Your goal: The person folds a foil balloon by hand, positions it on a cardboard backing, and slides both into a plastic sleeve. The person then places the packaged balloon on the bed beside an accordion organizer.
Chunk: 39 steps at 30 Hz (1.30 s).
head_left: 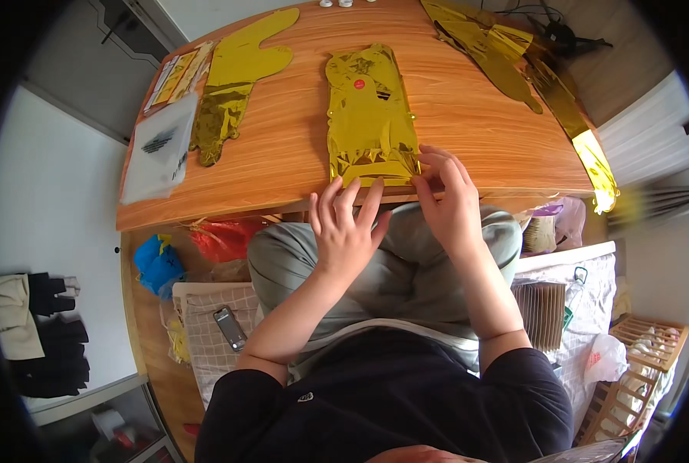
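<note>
A flat gold foil balloon [371, 116] lies lengthwise on the wooden table [283, 147], its near end creased and folded across at the table's front edge. A small red round sticker [359, 84] and a dark printed mark show on its upper part. My left hand [344, 231] is open, fingers spread, their tips at the foil's near edge. At the near right corner, my right hand [448, 197] has its thumb and bent fingers closed about the foil's edge; the exact grip is partly hidden.
Another flat gold foil balloon [232, 77] lies left, beside a clear plastic bag [159, 150] and flat packets [178, 77]. More gold foil [487, 58] lies far right; one strip [595, 166] overhangs the table. A phone [229, 328] rests on the seat beside me.
</note>
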### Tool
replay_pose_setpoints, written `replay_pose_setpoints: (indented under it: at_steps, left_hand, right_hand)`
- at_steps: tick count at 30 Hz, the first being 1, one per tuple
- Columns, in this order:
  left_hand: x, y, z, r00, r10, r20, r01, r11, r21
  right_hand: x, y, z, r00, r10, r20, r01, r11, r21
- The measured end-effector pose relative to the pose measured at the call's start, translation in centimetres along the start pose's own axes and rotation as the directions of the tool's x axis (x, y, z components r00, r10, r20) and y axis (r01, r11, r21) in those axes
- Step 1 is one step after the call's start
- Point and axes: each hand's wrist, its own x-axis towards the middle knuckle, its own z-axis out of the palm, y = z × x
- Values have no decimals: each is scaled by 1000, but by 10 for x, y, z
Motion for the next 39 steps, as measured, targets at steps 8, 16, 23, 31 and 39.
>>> replay_pose_setpoints:
  at_steps: [8, 16, 23, 31, 39]
  left_hand:
    - [-6, 1, 0, 1000, -19, -20, 21, 997, 69]
    - [0, 18, -1, 997, -80, -7, 81, 996, 48]
    - [-33, -11, -11, 994, -106, -8, 104, 985, -141]
    - [-77, -15, -7, 978, -147, -152, 136, 988, -76]
    - [-89, -32, -26, 985, -128, -119, 124, 991, -44]
  right_hand:
    - [2, 2, -6, 994, 109, -1, -108, 991, 76]
    - [5, 6, -31, 997, -56, 55, 72, 933, -353]
    - [-24, 3, 14, 1000, -9, 18, 15, 915, -403]
    - [-56, -7, 25, 987, 26, 156, 63, 841, -538]
    - [-61, -9, 37, 981, 32, 189, 65, 872, -485]
